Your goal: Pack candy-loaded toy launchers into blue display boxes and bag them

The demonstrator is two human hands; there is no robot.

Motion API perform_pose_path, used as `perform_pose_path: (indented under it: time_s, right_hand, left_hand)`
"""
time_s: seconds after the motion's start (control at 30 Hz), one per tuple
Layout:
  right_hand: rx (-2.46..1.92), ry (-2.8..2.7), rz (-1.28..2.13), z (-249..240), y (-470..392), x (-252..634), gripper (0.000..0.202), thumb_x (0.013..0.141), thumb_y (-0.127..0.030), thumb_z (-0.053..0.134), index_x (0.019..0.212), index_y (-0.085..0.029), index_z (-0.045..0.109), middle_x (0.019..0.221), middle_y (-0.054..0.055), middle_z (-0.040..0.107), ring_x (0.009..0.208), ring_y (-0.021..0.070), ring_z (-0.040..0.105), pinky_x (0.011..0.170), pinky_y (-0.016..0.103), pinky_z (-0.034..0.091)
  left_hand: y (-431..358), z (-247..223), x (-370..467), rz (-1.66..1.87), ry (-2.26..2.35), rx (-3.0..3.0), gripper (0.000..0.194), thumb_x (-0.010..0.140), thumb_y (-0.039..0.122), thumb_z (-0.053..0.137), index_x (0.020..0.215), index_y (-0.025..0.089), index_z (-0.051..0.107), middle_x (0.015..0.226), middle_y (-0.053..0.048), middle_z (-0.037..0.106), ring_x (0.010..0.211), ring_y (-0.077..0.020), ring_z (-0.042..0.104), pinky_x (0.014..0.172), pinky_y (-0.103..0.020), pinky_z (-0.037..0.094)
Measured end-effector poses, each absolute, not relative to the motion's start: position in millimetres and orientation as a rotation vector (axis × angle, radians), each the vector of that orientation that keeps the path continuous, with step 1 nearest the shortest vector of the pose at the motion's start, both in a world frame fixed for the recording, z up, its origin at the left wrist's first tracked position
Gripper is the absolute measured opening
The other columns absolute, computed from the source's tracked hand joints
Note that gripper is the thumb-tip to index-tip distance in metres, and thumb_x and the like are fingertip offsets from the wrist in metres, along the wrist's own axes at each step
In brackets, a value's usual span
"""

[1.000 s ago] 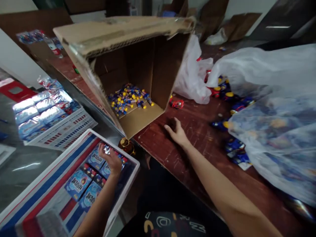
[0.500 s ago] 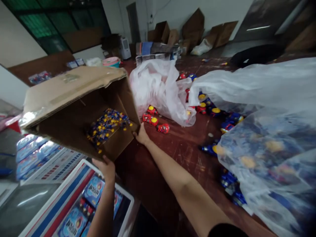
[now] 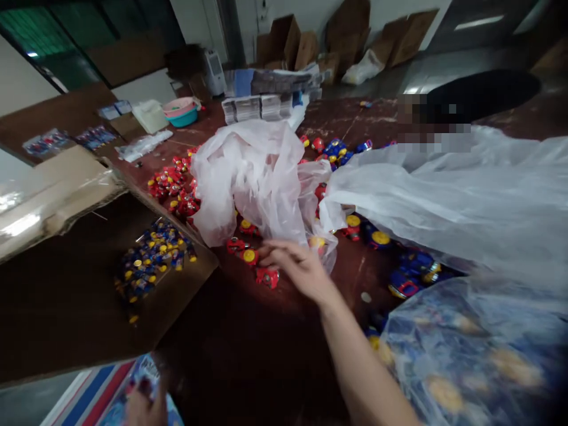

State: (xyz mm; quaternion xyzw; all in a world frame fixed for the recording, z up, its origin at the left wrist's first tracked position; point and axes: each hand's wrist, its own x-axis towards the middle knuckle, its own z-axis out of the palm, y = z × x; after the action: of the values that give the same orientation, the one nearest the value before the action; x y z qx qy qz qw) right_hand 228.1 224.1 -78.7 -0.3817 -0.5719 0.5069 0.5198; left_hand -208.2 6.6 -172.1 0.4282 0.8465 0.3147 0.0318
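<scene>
My right hand (image 3: 297, 269) reaches over the dark red tabletop with its fingers stretched out, nothing visibly held. Its fingertips are beside a few red toys with yellow discs (image 3: 268, 277); whether they touch is unclear. Low in the view, my left hand (image 3: 144, 407) is smeared by motion and partly cut off by the frame edge. Around it are blue printed packs (image 3: 148, 365) and a striped white tray edge (image 3: 91, 397); its grip does not show. On the left an open cardboard box (image 3: 177, 313) lies on its side, with many small blue and yellow pieces (image 3: 153, 257) inside.
A crumpled white plastic bag (image 3: 252, 171) covers part of a red toy heap (image 3: 175, 186). Large translucent bags (image 3: 465, 195) fill the right, with blue toys (image 3: 412, 272) beside them. Behind stand stacked flat sheets (image 3: 261, 108), basins (image 3: 181, 112) and cardboard boxes (image 3: 284, 41).
Both hands have left the cardboard box. My right hand has moved right to the red toys, my left hand down toward the packs. The view has shifted, revealing more red toys behind the box.
</scene>
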Motion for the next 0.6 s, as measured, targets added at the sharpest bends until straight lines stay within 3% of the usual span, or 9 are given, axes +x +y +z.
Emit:
perform_pose_path:
  time_s: [0.07, 0.1, 0.17, 0.2, 0.23, 0.3, 0.37, 0.43, 0.6]
  right_hand:
    - [-1.102, -1.153, 1.085, -78, 228, 275, 0.057, 0.106, -0.07, 0.056, 0.14, -0.026, 0.066, 0.13, 0.009, 0.077, 0.104, 0.0183, 0.078, 0.089, 0.035, 0.067]
    - [-1.191, -1.072, 1.024, -80, 229, 291, 0.058, 0.105, -0.071, 0.056, 0.14, -0.025, 0.064, 0.131, 0.01, 0.076, 0.104, 0.0182, 0.077, 0.09, 0.035, 0.066]
    - [-1.352, -0.988, 0.929, -87, 228, 308, 0.059, 0.104, -0.074, 0.053, 0.127, -0.022, 0.066, 0.121, 0.009, 0.077, 0.097, 0.0184, 0.075, 0.087, 0.035, 0.064]
    - [-1.431, -0.976, 0.884, -91, 227, 311, 0.06, 0.104, -0.076, 0.051, 0.116, -0.02, 0.068, 0.11, 0.009, 0.077, 0.092, 0.0188, 0.073, 0.086, 0.036, 0.063]
    - [-1.517, -0.97, 0.829, -97, 226, 312, 0.061, 0.103, -0.078, 0.05, 0.102, -0.019, 0.068, 0.099, 0.008, 0.075, 0.089, 0.0196, 0.071, 0.087, 0.037, 0.061]
    - [-1.704, -0.946, 0.671, -113, 226, 315, 0.062, 0.101, -0.078, 0.05, 0.085, -0.019, 0.063, 0.086, 0.007, 0.069, 0.089, 0.0214, 0.067, 0.093, 0.041, 0.058]
    - [-1.889, -0.874, 0.474, -134, 231, 325, 0.058, 0.102, -0.075, 0.051, 0.089, -0.019, 0.062, 0.092, 0.008, 0.067, 0.099, 0.0228, 0.065, 0.102, 0.046, 0.054]
    - [-2.026, -0.821, 0.309, -158, 237, 337, 0.054, 0.103, -0.069, 0.051, 0.1, -0.017, 0.065, 0.105, 0.012, 0.068, 0.11, 0.0266, 0.066, 0.107, 0.052, 0.052]
    - [-2.262, -0.867, 0.109, -203, 245, 347, 0.059, 0.095, -0.066, 0.047, 0.1, -0.014, 0.075, 0.107, 0.033, 0.069, 0.115, 0.0518, 0.068, 0.095, 0.069, 0.055]
  left_hand:
    - [-15, -153, -159, 1.011, 2.399, 1.483, 0.025, 0.058, 0.057, 0.074, 0.074, 0.038, 0.08, 0.075, -0.007, 0.078, 0.071, -0.0476, 0.076, 0.066, -0.066, 0.064]
    - [-15, -138, -128, 1.015, 2.313, 1.563, 0.032, 0.062, 0.057, 0.074, 0.091, 0.048, 0.084, 0.095, -0.004, 0.083, 0.087, -0.0473, 0.08, 0.071, -0.064, 0.067]
    - [13, -103, -58, 1.042, 1.933, 1.891, 0.056, 0.075, 0.045, 0.074, 0.13, 0.056, 0.078, 0.123, -0.005, 0.08, 0.108, -0.0428, 0.08, 0.077, -0.059, 0.07]
    - [42, -84, -19, 1.051, 1.684, 2.063, 0.064, 0.08, 0.032, 0.075, 0.141, 0.049, 0.072, 0.126, -0.007, 0.077, 0.111, -0.0375, 0.08, 0.087, -0.057, 0.072]
    - [79, -65, 21, 1.176, 1.496, 2.165, 0.065, 0.084, 0.025, 0.074, 0.147, 0.04, 0.068, 0.129, -0.011, 0.074, 0.116, -0.0345, 0.078, 0.096, -0.055, 0.071]
    - [175, -30, 100, 1.52, 1.249, 2.181, 0.056, 0.096, 0.028, 0.069, 0.151, 0.025, 0.058, 0.135, -0.018, 0.066, 0.129, -0.0328, 0.069, 0.109, -0.054, 0.064]
    - [284, -1, 172, 1.76, 1.177, 1.948, 0.049, 0.105, 0.042, 0.065, 0.147, 0.019, 0.052, 0.139, -0.021, 0.06, 0.138, -0.032, 0.062, 0.121, -0.054, 0.055]
    - [393, 25, 231, 1.8, 1.227, 1.833, 0.048, 0.114, 0.045, 0.053, 0.152, 0.017, 0.044, 0.146, -0.024, 0.054, 0.14, -0.0298, 0.06, 0.123, -0.052, 0.051]
    - [611, 83, 307, 1.737, 1.384, 1.505, 0.045, 0.114, 0.021, 0.059, 0.154, 0.011, 0.041, 0.165, -0.026, 0.044, 0.164, -0.0307, 0.038, 0.137, -0.05, 0.035]
